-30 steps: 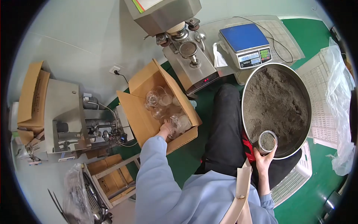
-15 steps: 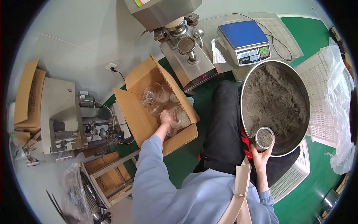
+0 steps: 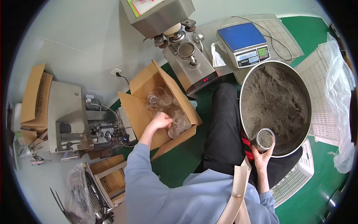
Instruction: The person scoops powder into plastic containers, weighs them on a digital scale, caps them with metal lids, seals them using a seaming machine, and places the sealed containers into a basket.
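Observation:
My left hand is closed above the open cardboard box, with its fingertips at the clear jars inside; what it pinches, if anything, is too small to make out. My right hand is wrapped round a clear jar filled with grey-brown granules. That jar is upright over the near left rim of the large metal basin, which holds a heap of the same material.
A steel machine stands behind the box, and a blue-topped scale behind the basin. White plastic crates and a clear bag lie at the right. Another machine is at the left.
My left hand has risen and drawn back to the left from deeper among the jars, and its fingers have come together. My right hand still holds the filled jar in nearly the same place.

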Motion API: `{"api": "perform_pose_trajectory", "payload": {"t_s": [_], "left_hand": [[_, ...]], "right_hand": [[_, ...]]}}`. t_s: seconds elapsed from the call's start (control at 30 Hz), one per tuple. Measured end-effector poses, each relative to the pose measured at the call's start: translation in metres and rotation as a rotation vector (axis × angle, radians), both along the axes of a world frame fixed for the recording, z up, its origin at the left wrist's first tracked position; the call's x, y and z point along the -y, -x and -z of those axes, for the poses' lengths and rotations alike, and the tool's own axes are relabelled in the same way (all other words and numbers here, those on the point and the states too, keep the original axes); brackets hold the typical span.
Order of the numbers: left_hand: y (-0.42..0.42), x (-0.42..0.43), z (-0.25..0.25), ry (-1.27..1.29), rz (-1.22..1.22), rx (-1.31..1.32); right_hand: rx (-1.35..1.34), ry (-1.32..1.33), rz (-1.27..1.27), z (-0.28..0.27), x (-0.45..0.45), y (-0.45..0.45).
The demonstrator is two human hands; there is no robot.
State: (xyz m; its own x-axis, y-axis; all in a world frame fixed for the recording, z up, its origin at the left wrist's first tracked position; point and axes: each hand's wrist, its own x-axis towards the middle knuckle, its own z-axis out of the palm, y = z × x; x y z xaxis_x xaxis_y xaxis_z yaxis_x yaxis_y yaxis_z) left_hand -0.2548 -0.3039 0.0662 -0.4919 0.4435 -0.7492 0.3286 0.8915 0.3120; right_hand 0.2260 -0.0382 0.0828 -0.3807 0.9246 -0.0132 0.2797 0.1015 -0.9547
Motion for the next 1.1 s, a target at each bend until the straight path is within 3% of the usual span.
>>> {"api": "perform_pose_trajectory", "payload": {"t_s": [0.07, 0.1, 0.2, 0.23, 0.27, 0.33, 0.43, 0.53, 0.57, 0.7, 0.77, 0.9, 1.1], "left_hand": [[-0.004, -0.005, -0.019, -0.237, -0.234, 0.470], [-0.014, -0.010, -0.025, -0.287, -0.297, 0.530], [-0.025, -0.004, 0.038, -0.257, 0.087, -0.052], [-0.040, -0.015, 0.033, -0.171, 0.308, -0.447], [-0.049, -0.030, 0.026, 0.010, 0.236, -0.397], [-0.052, -0.034, 0.045, -0.132, 0.179, -0.372], [-0.057, -0.039, 0.065, -0.193, 0.338, -0.410], [-0.062, -0.044, 0.070, -0.140, 0.336, -0.346], [-0.049, -0.032, 0.108, -0.149, 0.321, -0.347], [-0.050, -0.041, 0.084, 0.001, 0.372, -0.397], [-0.046, -0.031, 0.104, -0.020, 0.271, -0.400], [-0.052, -0.037, 0.093, -0.098, 0.086, -0.394], [-0.048, -0.040, 0.086, -0.001, 0.169, -0.426]], "right_hand": [[-0.014, 0.004, -0.018, -0.003, 0.000, 0.004], [-0.020, 0.003, -0.029, -0.002, 0.000, 0.006], [-0.035, 0.002, -0.053, -0.001, 0.001, 0.007], [-0.041, 0.006, -0.057, -0.001, 0.001, 0.006], [-0.045, 0.009, -0.057, -0.001, 0.002, 0.005], [-0.034, 0.012, -0.053, -0.002, 0.003, -0.002], [-0.043, 0.029, -0.043, 0.002, 0.003, -0.008], [-0.045, 0.013, -0.017, 0.003, 0.002, -0.011], [-0.041, 0.010, -0.009, -0.002, 0.002, -0.009], [-0.015, -0.024, -0.013, -0.003, -0.001, -0.007], [-0.019, 0.007, -0.020, -0.006, 0.001, -0.003], [0.036, -0.011, -0.044, -0.005, 0.001, -0.003], [0.049, -0.003, -0.048, -0.002, 0.000, -0.003]]}}
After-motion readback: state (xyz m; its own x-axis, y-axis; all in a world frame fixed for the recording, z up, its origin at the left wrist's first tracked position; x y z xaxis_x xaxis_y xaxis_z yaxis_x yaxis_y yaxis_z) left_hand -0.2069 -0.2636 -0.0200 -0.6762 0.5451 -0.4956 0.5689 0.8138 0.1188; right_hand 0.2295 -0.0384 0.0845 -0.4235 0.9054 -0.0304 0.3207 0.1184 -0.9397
